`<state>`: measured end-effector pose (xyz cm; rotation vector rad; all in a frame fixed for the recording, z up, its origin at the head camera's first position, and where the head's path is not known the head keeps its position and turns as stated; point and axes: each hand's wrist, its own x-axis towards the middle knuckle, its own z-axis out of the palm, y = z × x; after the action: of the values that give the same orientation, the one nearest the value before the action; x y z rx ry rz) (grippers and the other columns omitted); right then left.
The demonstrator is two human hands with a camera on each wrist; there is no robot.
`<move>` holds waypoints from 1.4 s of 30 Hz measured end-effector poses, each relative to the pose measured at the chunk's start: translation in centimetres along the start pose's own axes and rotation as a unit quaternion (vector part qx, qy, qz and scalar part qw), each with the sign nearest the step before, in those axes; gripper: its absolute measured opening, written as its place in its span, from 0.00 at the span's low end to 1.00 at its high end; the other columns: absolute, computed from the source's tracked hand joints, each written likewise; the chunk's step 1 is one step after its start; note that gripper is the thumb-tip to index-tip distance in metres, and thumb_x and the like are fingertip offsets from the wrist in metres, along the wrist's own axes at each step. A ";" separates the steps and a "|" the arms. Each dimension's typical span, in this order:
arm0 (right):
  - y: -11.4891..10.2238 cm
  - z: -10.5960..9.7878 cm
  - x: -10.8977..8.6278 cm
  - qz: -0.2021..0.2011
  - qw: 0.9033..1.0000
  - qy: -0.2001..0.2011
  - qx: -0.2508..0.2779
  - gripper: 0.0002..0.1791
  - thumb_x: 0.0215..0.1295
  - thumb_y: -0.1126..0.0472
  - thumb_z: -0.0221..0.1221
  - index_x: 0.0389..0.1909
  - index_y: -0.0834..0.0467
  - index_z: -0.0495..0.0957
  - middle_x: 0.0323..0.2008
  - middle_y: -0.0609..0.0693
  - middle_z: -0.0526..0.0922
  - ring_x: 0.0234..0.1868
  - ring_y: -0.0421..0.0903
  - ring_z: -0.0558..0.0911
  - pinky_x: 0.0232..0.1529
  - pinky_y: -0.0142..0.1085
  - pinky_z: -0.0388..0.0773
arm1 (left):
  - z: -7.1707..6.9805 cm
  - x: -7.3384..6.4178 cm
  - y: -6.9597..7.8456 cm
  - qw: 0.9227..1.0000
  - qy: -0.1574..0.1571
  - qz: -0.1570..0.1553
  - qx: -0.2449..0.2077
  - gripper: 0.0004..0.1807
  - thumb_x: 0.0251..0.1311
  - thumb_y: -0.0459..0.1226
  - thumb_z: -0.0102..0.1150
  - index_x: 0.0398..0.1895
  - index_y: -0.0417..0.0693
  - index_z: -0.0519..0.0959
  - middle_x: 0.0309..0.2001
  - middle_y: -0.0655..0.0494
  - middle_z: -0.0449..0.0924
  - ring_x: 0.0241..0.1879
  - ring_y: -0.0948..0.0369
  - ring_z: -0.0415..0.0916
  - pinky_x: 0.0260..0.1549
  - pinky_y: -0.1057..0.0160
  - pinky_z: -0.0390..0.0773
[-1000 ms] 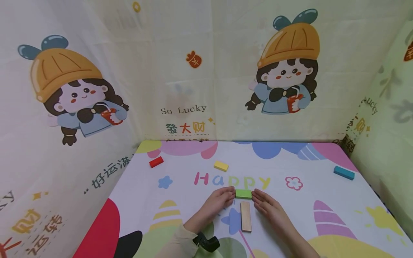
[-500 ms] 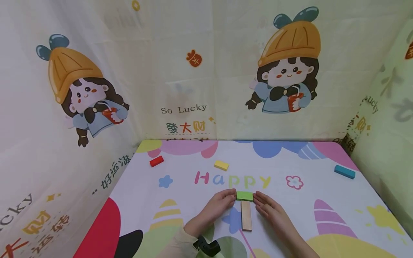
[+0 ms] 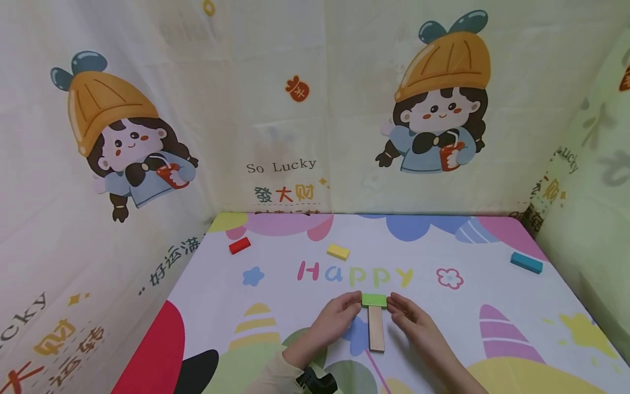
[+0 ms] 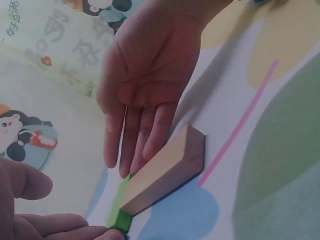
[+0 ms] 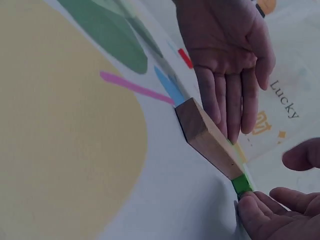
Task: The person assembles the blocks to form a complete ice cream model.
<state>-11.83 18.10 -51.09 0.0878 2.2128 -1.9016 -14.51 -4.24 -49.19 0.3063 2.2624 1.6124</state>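
A green wooden block [image 3: 374, 300] lies crosswise at the far end of a plain wooden block [image 3: 376, 329], the two forming a T shape on the table. My left hand [image 3: 336, 319] touches the green block's left end with its fingertips, fingers nearly straight. At the opposite end, the straight fingertips of my right hand [image 3: 415, 320] touch it too. In the left wrist view the plain block [image 4: 165, 172] meets the side of the green block [image 4: 120, 205]. The right wrist view shows the same contact between plain block [image 5: 212, 137] and green block [image 5: 242, 184].
A red block [image 3: 239, 245] lies at the back left and a yellow block [image 3: 338, 251] at the back middle. Far to the right is a blue block [image 3: 526, 262]. Printed cloth walls [image 3: 354, 109] enclose the white patterned table [image 3: 305, 295].
Both hands have drawn the green block toward the person, closing the gap to the plain block. The plain block and the other blocks stay in place.
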 end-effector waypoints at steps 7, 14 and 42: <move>0.4 0.6 -0.1 -0.121 0.968 0.022 -0.219 0.38 0.59 0.56 0.75 0.70 0.57 0.73 0.69 0.58 0.75 0.64 0.57 0.80 0.63 0.46 0.79 | -0.5 0.5 -0.2 0.998 0.012 0.021 0.052 0.25 0.76 0.42 0.51 0.71 0.39 0.73 0.65 0.47 0.80 0.65 0.51 0.78 0.64 0.46 0.76; 0.8 0.6 -0.1 -0.165 0.947 0.022 -0.274 0.35 0.53 0.55 0.78 0.63 0.55 0.79 0.65 0.55 0.78 0.57 0.54 0.83 0.57 0.45 0.82 | -2.1 3.0 -0.4 0.990 0.032 0.046 0.131 0.19 0.74 0.40 0.53 0.63 0.43 0.80 0.57 0.50 0.85 0.51 0.60 0.82 0.48 0.61 0.82; 0.3 0.1 0.0 -0.130 0.944 0.016 -0.304 0.31 0.50 0.55 0.80 0.57 0.54 0.83 0.62 0.52 0.79 0.48 0.48 0.82 0.51 0.40 0.82 | -6.7 13.5 -1.0 0.960 0.247 -0.027 0.129 0.04 0.69 0.30 0.59 0.43 0.44 0.82 0.46 0.49 0.82 0.45 0.55 0.76 0.48 0.56 0.81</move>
<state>-11.80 18.02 -51.44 -0.2892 2.8377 -1.2288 -29.55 -5.37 -50.19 -0.1133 2.8321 1.4885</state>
